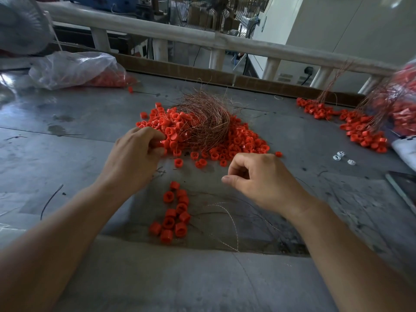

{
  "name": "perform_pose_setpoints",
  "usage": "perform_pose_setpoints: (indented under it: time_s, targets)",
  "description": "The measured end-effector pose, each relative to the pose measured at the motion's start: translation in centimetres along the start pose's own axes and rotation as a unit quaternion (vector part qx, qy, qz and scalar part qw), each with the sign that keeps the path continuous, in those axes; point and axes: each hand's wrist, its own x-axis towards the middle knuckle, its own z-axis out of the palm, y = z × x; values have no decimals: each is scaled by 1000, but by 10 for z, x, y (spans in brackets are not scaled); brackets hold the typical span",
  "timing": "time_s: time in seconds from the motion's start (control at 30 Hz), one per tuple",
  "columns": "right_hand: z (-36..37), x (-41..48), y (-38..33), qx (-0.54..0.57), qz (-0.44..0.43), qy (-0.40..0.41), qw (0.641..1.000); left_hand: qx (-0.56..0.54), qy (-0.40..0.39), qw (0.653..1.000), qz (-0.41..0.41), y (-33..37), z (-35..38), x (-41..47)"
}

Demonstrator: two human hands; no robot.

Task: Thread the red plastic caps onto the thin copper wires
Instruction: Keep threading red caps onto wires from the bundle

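A heap of loose red plastic caps (238,140) lies mid-table, with a tangled bundle of thin copper wires (207,118) on top of it. My left hand (135,154) sits at the heap's left edge, its fingers curled round red caps (161,144). My right hand (263,176) hovers just in front of the heap with thumb and forefinger pinched together; a thin wire may be between them, but it is too fine to tell. A string of several caps (174,212) threaded on a wire lies between my forearms, and loose wire (229,219) curves beside it.
A clear plastic bag of red caps (76,68) lies at the back left. Threaded caps on wire bunches (351,122) are piled at the right, next to another bag (403,102). A few small white pieces (341,156) lie right. A cardboard strip (180,68) and a railing bound the far edge.
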Motion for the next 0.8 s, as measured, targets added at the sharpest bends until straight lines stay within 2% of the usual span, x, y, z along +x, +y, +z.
perform_pose_setpoints:
  time_s: [0.07, 0.13, 0.27, 0.4, 0.6, 0.7, 0.8]
  targets:
    - [0, 0, 0, 0, -1, 3, 1000, -32, 18, 999, 26, 5, -4, -3]
    - [0, 0, 0, -5, -5, 4, 1000, -63, -5, 996, 65, 11, -5, -8]
    - [1, 0, 0, -16, -16, 2, 1000, -20, -46, 990, 129, 17, 6, -11]
    - [2, 0, -2, -19, -23, 4, 1000, 24, -61, 990, 123, 17, 13, -7]
    - [2, 0, -2, -18, -26, 2, 1000, 7, -45, 994, 99, 19, 9, -8]
    - [1, 1, -2, -15, -26, 5, 1000, -35, -35, 994, 97, 25, -2, -15]
    - [2, 2, -4, 29, -60, 61, 996, -105, -55, 986, 118, 35, -10, -25]
